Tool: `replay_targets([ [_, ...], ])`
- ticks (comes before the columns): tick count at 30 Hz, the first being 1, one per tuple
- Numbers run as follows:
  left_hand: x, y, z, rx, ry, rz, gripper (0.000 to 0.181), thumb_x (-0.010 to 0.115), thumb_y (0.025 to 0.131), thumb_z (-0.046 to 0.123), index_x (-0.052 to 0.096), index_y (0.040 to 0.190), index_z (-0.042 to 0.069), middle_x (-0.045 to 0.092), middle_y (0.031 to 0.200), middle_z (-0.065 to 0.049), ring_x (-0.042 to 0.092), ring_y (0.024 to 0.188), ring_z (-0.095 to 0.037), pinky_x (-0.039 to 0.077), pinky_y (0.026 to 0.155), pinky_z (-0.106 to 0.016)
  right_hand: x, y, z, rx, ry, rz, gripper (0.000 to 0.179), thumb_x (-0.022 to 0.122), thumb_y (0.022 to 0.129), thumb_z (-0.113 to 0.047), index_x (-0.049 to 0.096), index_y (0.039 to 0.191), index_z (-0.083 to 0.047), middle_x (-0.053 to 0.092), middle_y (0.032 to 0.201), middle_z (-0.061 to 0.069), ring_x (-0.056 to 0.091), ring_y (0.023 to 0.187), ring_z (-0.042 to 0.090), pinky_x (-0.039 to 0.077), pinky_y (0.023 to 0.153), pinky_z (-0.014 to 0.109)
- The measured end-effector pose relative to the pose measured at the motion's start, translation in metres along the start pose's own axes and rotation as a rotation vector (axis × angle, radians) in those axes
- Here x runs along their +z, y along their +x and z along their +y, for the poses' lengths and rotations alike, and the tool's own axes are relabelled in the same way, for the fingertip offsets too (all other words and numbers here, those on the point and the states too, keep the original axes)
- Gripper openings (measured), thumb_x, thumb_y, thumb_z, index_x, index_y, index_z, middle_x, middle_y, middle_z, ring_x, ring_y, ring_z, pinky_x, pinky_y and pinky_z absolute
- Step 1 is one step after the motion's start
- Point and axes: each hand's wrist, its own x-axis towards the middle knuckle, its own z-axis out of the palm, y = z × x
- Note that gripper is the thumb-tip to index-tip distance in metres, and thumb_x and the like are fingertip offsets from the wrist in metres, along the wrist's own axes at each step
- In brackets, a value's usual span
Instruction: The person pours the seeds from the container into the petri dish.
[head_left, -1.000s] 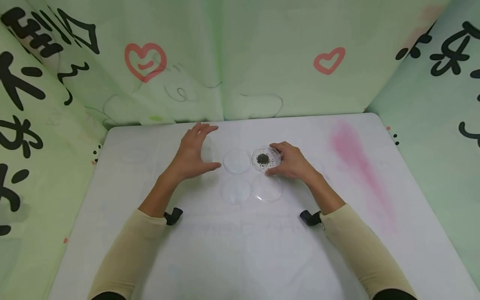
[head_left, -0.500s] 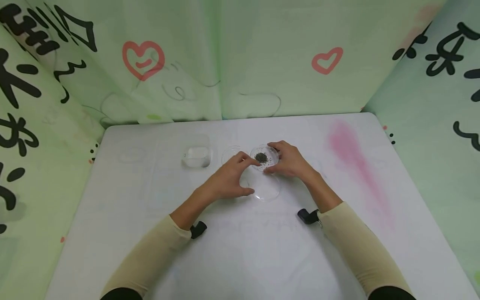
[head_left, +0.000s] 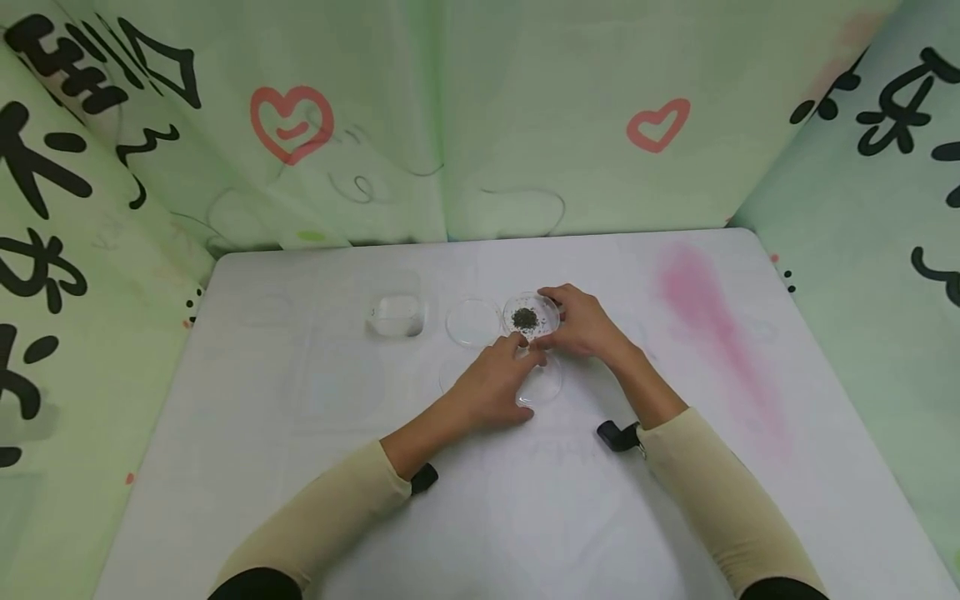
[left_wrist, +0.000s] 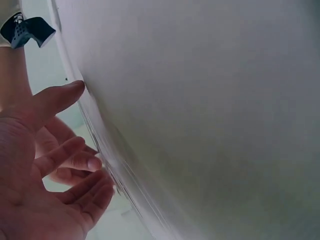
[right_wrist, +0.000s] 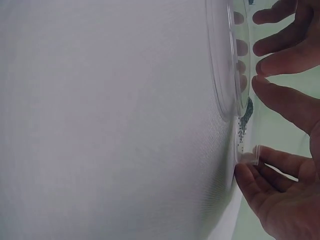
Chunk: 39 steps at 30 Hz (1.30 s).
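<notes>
Much nearer now, with left hand (head_left: 491, 383) fingers apart, to the shallow circular clear-plastic dish (head_left: 547, 383), away from the boxy clear-plastic container (head_left: 397, 315): probably within grasp. Just beyond, still gripping the round clear-plastic dish (head_left: 546, 310) heaped with dark grains (head_left: 525, 318), with the right hand (head_left: 581, 321).

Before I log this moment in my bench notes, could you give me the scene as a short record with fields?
Right hand: holds the edge of the filled dish
Dish contents: dark granules, mostly piled mid-dish
Left hand: at the nearer clear disc, thumb and fingers apart; contact unclear
Other discs: far-left disc; near-left disc, partly hidden
Further left: clear boxy object
Surface: white tabletop
Backdrop: green printed curtain
</notes>
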Motion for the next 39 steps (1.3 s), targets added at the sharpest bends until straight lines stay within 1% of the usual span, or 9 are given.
replay_targets([
  [4,0.002,0.002,0.005,-0.021,0.08,-0.01,0.062,0.087,0.078,0.033,0.062,0.134,0.022,0.052,0.137,-0.012,0.054,0.119,-0.028,0.047,0.103,-0.041,0.0,-0.001,-0.001,0.005,0.004,-0.001,0.092,0.092,0.078,-0.027,0.047,0.153,0.0,0.053,0.147,0.023,0.063,0.119,0.044,0.053,0.099,0.054],
  [9,0.003,0.003,0.008,-0.047,0.118,-0.017,0.055,0.086,0.078,0.035,0.065,0.128,0.024,0.052,0.134,-0.011,0.053,0.115,-0.027,0.046,0.103,-0.039,0.0,-0.002,-0.003,-0.008,0.007,0.017,0.09,0.091,0.077,-0.025,0.048,0.152,0.001,0.054,0.146,0.025,0.063,0.117,0.045,0.053,0.097,0.053],
  [12,0.002,0.003,0.009,-0.052,0.102,-0.031,0.051,0.087,0.079,0.035,0.066,0.124,0.024,0.051,0.13,-0.011,0.054,0.11,-0.027,0.047,0.098,-0.039,0.0,-0.002,-0.003,-0.007,0.006,0.017,0.089,0.091,0.078,-0.025,0.049,0.151,0.001,0.054,0.146,0.024,0.063,0.117,0.045,0.053,0.098,0.053],
  [16,0.001,0.004,0.008,-0.04,0.031,-0.046,0.046,0.087,0.079,0.029,0.067,0.119,0.021,0.05,0.129,-0.011,0.054,0.109,-0.027,0.048,0.095,-0.039,0.0,-0.001,-0.002,0.007,-0.003,0.003,0.09,0.091,0.079,-0.027,0.048,0.153,0.001,0.053,0.148,0.024,0.062,0.12,0.044,0.052,0.1,0.054],
  [21,0.0,0.004,0.006,-0.033,-0.032,-0.047,0.046,0.088,0.077,0.023,0.067,0.119,0.019,0.048,0.133,-0.011,0.052,0.115,-0.027,0.047,0.099,-0.039,0.0,0.0,-0.001,0.005,0.0,0.004,0.091,0.091,0.079,-0.027,0.048,0.153,0.001,0.052,0.148,0.025,0.063,0.119,0.044,0.052,0.099,0.054],
  [24,-0.004,0.001,0.006,-0.035,-0.035,-0.054,0.05,0.088,0.077,0.022,0.067,0.122,0.019,0.048,0.138,-0.011,0.051,0.12,-0.028,0.046,0.103,-0.04,0.001,0.0,-0.001,0.009,0.004,0.001,0.09,0.091,0.078,-0.027,0.048,0.153,0.0,0.053,0.147,0.024,0.062,0.119,0.044,0.052,0.099,0.053],
  [28,-0.014,-0.003,0.005,-0.028,-0.039,-0.051,0.053,0.087,0.077,0.022,0.067,0.126,0.018,0.049,0.142,-0.013,0.049,0.126,-0.03,0.044,0.107,-0.041,0.0,0.001,-0.002,0.008,-0.007,0.0,0.089,0.09,0.078,-0.025,0.048,0.153,-0.001,0.054,0.146,0.023,0.063,0.119,0.043,0.053,0.099,0.053],
  [33,-0.028,-0.007,-0.001,-0.041,-0.091,-0.04,0.055,0.088,0.078,0.022,0.066,0.128,0.017,0.05,0.143,-0.015,0.048,0.13,-0.033,0.043,0.11,-0.044,-0.001,0.0,-0.002,0.007,-0.009,0.004,0.085,0.088,0.08,-0.021,0.048,0.152,0.001,0.054,0.145,0.025,0.062,0.118,0.044,0.053,0.097,0.053],
  [39,-0.042,-0.001,-0.014,-0.073,-0.111,-0.014,0.056,0.089,0.078,0.023,0.066,0.128,0.017,0.049,0.143,-0.016,0.047,0.129,-0.034,0.044,0.107,-0.047,0.001,0.001,0.0,0.02,0.02,-0.007,0.083,0.086,0.079,-0.014,0.048,0.152,0.0,0.055,0.145,0.023,0.062,0.12,0.043,0.054,0.098,0.052],
])
